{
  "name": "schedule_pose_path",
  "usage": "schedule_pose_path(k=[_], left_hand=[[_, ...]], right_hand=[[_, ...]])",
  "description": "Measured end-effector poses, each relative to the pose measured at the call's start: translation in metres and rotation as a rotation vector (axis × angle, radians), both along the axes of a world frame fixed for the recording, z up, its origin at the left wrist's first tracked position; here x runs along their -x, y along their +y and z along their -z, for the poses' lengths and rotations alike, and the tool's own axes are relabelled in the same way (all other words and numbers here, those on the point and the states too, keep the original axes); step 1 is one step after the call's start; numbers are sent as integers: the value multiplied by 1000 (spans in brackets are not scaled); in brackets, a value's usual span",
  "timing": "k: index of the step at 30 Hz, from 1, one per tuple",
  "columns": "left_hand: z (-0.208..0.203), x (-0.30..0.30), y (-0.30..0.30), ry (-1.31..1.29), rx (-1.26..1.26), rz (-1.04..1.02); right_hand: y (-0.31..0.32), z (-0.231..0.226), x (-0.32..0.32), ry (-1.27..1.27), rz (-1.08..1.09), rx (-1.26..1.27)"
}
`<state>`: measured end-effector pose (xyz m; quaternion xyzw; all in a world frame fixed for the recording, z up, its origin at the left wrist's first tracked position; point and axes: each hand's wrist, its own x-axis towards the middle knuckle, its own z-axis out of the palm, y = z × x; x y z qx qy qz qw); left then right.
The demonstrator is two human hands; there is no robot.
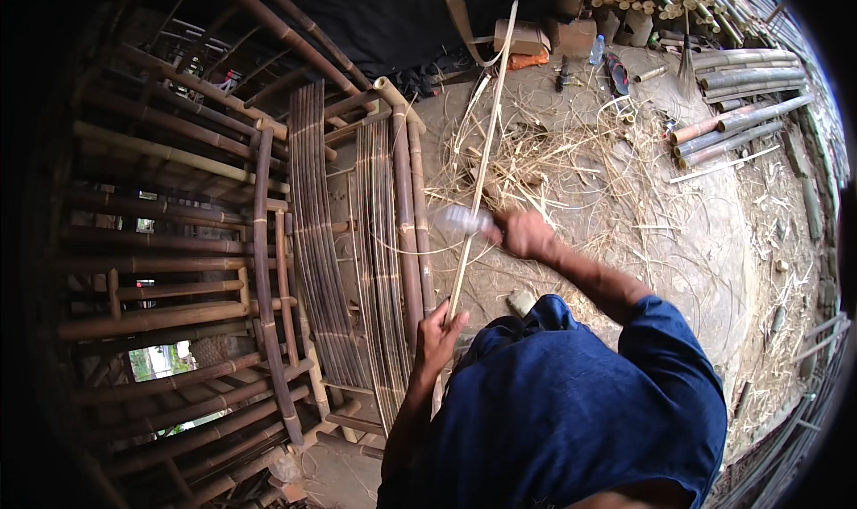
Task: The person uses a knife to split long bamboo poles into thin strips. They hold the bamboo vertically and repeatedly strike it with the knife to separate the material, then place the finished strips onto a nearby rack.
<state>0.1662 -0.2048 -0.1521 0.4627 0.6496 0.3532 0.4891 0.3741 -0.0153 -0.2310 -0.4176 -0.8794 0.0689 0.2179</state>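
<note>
A long pale bamboo strip (pixel 492 132) runs away from me, from my left hand toward the dark cloth at the back. My left hand (pixel 436 337) is closed around its near end. In my right hand (pixel 527 234) is a knife (pixel 462 220) with a broad, short blade, smeared by motion. The blade lies across the strip about midway along its length; whether it bites into the strip I cannot tell. Thin curled shavings (pixel 509 174) are heaped on the ground beyond my hands.
Left stands a bamboo frame with a slatted bench (pixel 382 241). Bamboo poles (pixel 745 129) lie far right, with cut ends stacked behind. Near the back are a plastic bottle (pixel 597 50), a sandal (pixel 616 75) and a cardboard box (pixel 522 37). Shavings litter the floor.
</note>
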Motion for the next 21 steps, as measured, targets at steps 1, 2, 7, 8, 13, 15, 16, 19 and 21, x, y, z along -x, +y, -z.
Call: schedule_pose_path(k=[1, 2, 7, 8, 13, 15, 16, 19, 21], left_hand=[[4, -1, 7, -37, 20, 9], [16, 1, 5, -24, 55, -7], [5, -15, 10, -21, -30, 44], [1, -14, 10, -18, -53, 52], [-28, -8, -8, -48, 122, -59], [-47, -13, -12, 90, 38, 22], [-60, -12, -17, 253, -51, 101], [-65, -7, -41, 112, 160, 51], [-72, 0, -51, 252, 173, 96]], right_hand=[[-29, -22, 12, 28, -79, 478], [-52, -43, 12, 0, -216, 569], [5, -2, -27, 26, 116, 543], [10, -6, -35, 114, 68, 352], [-27, -26, -15, 144, -136, 256], [-13, -28, -19, 193, -27, 198], [15, -20, -20, 186, 140, 371], [46, -5, -30, 62, 280, 521], [17, -22, -19, 219, 30, 262]])
